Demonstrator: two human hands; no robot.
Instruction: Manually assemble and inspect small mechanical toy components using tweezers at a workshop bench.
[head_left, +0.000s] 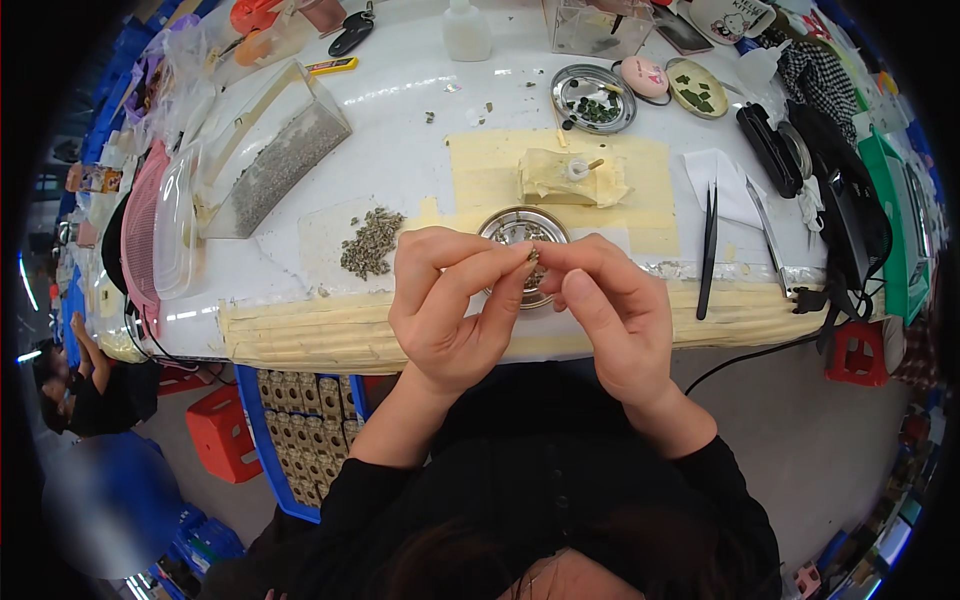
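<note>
My left hand pinches a tiny brownish metal part between thumb and forefinger. From the other side my right hand meets it, forefinger against the same part, thumb a little apart. Just beneath the fingertips stands a round metal dish holding small metal pieces, partly hidden by both hands. Left of it, a heap of similar small parts lies on a clear sheet. Beyond the dish is a tape-wrapped block with a small stick on it.
Black tweezers and metal tweezers lie right, by a white cloth. Farther back are a metal dish of green pieces and a white bottle. A clear box stands left; a blue tray sits below the table edge.
</note>
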